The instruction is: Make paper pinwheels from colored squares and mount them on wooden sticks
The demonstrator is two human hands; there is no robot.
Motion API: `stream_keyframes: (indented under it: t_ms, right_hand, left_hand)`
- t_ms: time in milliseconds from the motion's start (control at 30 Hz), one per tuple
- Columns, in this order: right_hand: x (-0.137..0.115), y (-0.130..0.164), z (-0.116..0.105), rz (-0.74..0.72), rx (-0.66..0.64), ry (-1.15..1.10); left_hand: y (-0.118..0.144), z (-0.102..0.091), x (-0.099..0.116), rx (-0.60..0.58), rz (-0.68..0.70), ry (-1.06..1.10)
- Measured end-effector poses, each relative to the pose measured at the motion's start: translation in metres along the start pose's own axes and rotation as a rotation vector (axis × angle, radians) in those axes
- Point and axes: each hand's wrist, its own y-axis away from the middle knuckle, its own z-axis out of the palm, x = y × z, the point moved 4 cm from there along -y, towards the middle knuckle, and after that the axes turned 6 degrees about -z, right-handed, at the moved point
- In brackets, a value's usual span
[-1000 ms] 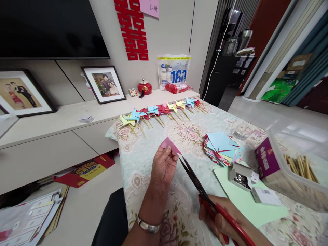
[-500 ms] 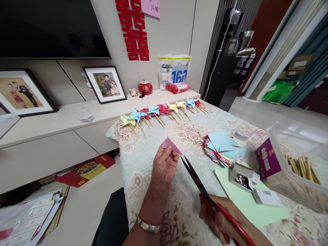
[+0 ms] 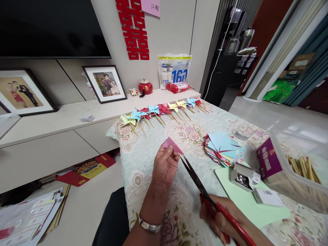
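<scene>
Broadly, the flowered counter (image 3: 153,136) carries a stack of coloured paper squares (image 3: 222,147); above it the left hand (image 3: 165,167) pinches a pink folded paper (image 3: 172,145), while the right hand (image 3: 225,222) clasps red-handled scissors (image 3: 205,194), blade tips at its edge.

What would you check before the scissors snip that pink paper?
1. Left hand pinches the pink paper firmly: ok.
2. Right hand grips the scissors by their red handles: ok.
3. Blade tips meet the paper's edge: ok, they sit at its lower corner.
4. Fingertips out of the blades' way: cannot tell, they look very close.
5. Paper lifted off the tablecloth: ok.
6. Paper stack and pin box away from the cut: ok.
</scene>
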Motion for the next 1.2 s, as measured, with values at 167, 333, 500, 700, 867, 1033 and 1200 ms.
stream_keyframes:
  t_ms: [167, 333, 500, 700, 867, 1033, 1200]
  right_hand:
    - [-0.001, -0.001, -0.002, -0.031, 0.019, -0.009]
    - [0.003, 0.0, -0.003, -0.02, 0.031, -0.027]
    - [0.007, 0.001, -0.003, -0.035, 0.049, -0.033]
    - [-0.005, 0.002, 0.0, -0.01, 0.035, -0.034]
    - [-0.017, 0.003, 0.0, 0.012, 0.061, -0.011]
    - [-0.012, 0.003, 0.0, 0.011, 0.042, 0.015]
    - [-0.002, 0.003, -0.001, -0.034, 0.026, 0.01]
  left_hand:
    - [0.002, 0.002, 0.001, 0.007, -0.015, 0.022]
    - [0.003, 0.0, 0.001, 0.049, -0.038, 0.059]
    - [0.004, 0.002, 0.002, 0.058, -0.039, 0.059]
    - [0.004, 0.001, 0.001, 0.067, -0.05, 0.036]
    - [0.004, 0.002, 0.0, 0.027, -0.04, -0.008]
    - [0.007, 0.004, 0.001, -0.005, -0.044, -0.066]
    - [0.009, 0.006, 0.0, -0.033, -0.052, -0.141]
